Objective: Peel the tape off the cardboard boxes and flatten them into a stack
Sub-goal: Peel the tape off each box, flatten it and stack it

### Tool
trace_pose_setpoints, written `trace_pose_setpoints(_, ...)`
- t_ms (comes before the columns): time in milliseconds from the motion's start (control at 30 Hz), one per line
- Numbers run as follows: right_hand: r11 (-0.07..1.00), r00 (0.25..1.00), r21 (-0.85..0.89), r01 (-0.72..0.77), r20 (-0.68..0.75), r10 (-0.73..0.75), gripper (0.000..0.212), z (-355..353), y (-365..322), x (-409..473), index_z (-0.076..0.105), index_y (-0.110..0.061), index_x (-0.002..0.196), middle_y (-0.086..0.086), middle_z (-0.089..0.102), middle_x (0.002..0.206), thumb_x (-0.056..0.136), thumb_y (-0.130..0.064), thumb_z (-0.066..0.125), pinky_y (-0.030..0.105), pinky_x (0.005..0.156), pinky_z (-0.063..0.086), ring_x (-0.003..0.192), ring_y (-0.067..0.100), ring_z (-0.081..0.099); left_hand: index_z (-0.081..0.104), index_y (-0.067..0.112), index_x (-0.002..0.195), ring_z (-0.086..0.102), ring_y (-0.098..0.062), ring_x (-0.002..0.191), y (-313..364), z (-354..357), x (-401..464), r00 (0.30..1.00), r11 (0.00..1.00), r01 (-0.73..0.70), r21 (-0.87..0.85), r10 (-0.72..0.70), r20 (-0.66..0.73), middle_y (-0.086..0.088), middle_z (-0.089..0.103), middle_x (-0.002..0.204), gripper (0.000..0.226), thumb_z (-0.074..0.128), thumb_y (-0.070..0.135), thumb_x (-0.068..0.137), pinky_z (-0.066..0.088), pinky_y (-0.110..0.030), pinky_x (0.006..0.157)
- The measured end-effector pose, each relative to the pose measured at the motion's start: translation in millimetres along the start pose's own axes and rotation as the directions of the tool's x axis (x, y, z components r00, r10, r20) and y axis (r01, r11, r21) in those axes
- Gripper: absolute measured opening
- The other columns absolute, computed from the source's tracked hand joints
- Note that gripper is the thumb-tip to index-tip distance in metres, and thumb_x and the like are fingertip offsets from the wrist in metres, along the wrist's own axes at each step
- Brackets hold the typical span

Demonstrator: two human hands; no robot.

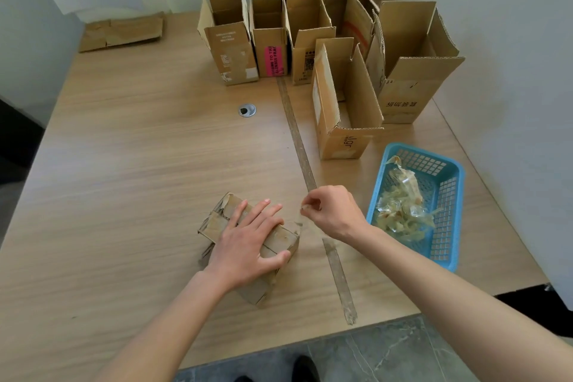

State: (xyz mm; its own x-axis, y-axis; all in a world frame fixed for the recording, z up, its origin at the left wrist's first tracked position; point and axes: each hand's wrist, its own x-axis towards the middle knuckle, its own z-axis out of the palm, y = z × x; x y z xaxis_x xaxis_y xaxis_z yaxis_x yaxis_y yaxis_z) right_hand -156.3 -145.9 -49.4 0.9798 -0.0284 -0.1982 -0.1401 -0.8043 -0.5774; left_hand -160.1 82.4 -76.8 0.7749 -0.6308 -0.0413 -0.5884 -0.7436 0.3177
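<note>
A small worn cardboard box point(223, 217) lies on its side near the front of the wooden table point(124, 149). My left hand point(248, 239) presses flat on top of it, fingers spread, thumb on its right end. My right hand point(331, 211) is just right of the box and pinches a strip of clear tape point(299, 220) that runs from its fingertips down to the box's right end.
Several open upright cardboard boxes point(344, 102) stand at the back right. A blue plastic basket point(446, 195) holding crumpled tape sits at the right edge. Flattened cardboard point(121, 31) lies at the back left. A seam strip point(297, 139) runs down the table.
</note>
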Motion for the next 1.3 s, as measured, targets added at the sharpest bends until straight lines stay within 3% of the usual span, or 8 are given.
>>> trace_pose_setpoints(267, 0.988, 0.908, 0.154, 0.019, 0.412, -0.082, 0.047, -5, 1, -12, 0.069, -0.024, 0.131, -0.006, 0.071, 0.122, 0.088, -0.011, 0.054, 0.018, 0.097, 0.048, 0.107, 0.001, 0.064, 0.049, 0.038, 0.134, 0.001, 0.004, 0.153, 2, 1, -1, 1.0, 1.0, 0.013, 0.013, -0.013, -0.011, 0.024, 0.027, 0.162, 0.057, 0.044, 0.071, 0.088, -0.002, -0.044, 0.127)
trace_pose_setpoints(400, 0.953, 0.82, 0.288, -0.088, 0.565, -0.095, 0.041, -11, -2, -14, 0.067, -0.026, 0.132, -0.013, 0.065, 0.088, 0.094, -0.014, 0.058, 0.007, 0.074, 0.041, 0.074, -0.012, 0.057, 0.051, 0.038, 0.13, 0.005, 0.003, 0.153, 1, 3, 0, 0.999, 1.0, 0.011, 0.017, -0.01, -0.033, 0.024, 0.031, 0.16, 0.053, 0.046, 0.071, 0.087, 0.001, -0.044, 0.127)
trace_pose_setpoints(500, 0.93, 0.772, 0.336, -0.149, 0.627, -0.103, 0.049, -16, 10, -15, 0.06, -0.029, 0.141, -0.011, 0.063, 0.133, 0.094, -0.034, 0.069, 0.019, 0.108, 0.04, 0.121, -0.006, 0.055, 0.05, 0.039, 0.13, 0.005, 0.003, 0.153, 0, 4, 0, 0.999, 1.0, 0.012, 0.027, -0.011, -0.03, 0.024, 0.03, 0.16, 0.054, 0.045, 0.072, 0.088, 0.001, -0.044, 0.127)
trace_pose_setpoints(567, 0.91, 0.743, 0.375, -0.179, 0.658, -0.125, 0.06, -18, 17, -16, 0.055, -0.028, 0.145, -0.012, 0.055, 0.146, 0.09, -0.045, 0.072, 0.023, 0.114, 0.036, 0.133, -0.003, 0.049, 0.05, 0.038, 0.131, 0.005, 0.002, 0.154, 0, 3, -1, 1.0, 0.999, 0.012, 0.032, -0.011, -0.027, 0.024, 0.03, 0.16, 0.055, 0.044, 0.072, 0.088, 0.001, -0.044, 0.127)
trace_pose_setpoints(733, 0.859, 0.773, 0.456, -0.231, 0.623, -0.123, 0.038, -10, 22, -11, 0.063, -0.022, 0.137, 0.0, 0.068, 0.13, 0.1, -0.03, 0.065, 0.026, 0.109, 0.046, 0.122, 0.007, 0.063, 0.049, 0.038, 0.132, 0.004, 0.002, 0.154, 1, 3, 0, 1.0, 0.999, 0.011, 0.045, -0.01, -0.018, 0.024, 0.029, 0.161, 0.056, 0.043, 0.072, 0.088, -0.001, -0.044, 0.127)
trace_pose_setpoints(967, 0.964, 0.929, 0.267, 0.003, 0.357, -0.101, 0.011, 8, 11, -2, 0.08, -0.024, 0.091, -0.001, 0.077, 0.078, 0.089, -0.015, 0.075, 0.026, 0.081, 0.059, 0.078, 0.009, 0.072, 0.051, 0.037, 0.13, 0.006, 0.002, 0.154, 0, 4, -1, 1.0, 0.999, -0.002, 0.038, 0.002, -0.017, 0.024, 0.032, 0.159, 0.056, 0.045, 0.072, 0.087, 0.001, -0.045, 0.127)
trace_pose_setpoints(1100, 0.986, 0.943, 0.164, 0.005, 0.328, -0.059, 0.014, 6, 18, 2, 0.078, -0.024, 0.086, -0.005, 0.073, 0.074, 0.091, -0.014, 0.07, 0.023, 0.07, 0.056, 0.069, 0.005, 0.067, 0.051, 0.036, 0.13, 0.009, -0.001, 0.154, 0, 5, 0, 0.999, 0.999, -0.034, 0.036, 0.035, -0.008, 0.023, 0.035, 0.158, 0.056, 0.045, 0.072, 0.087, 0.002, -0.046, 0.127)
trace_pose_setpoints(1300, 0.998, 0.954, 0.0, 0.063, 0.294, -0.06, 0.013, -6, 23, 7, 0.078, -0.024, 0.092, -0.006, 0.075, 0.089, 0.092, -0.015, 0.068, 0.031, 0.078, 0.056, 0.081, 0.009, 0.067, 0.049, 0.038, 0.13, 0.008, 0.0, 0.154, 1, 4, 2, 1.0, 0.998, -0.018, 0.052, 0.017, 0.014, 0.024, 0.034, 0.158, 0.057, 0.042, 0.073, 0.086, 0.0, -0.044, 0.127)
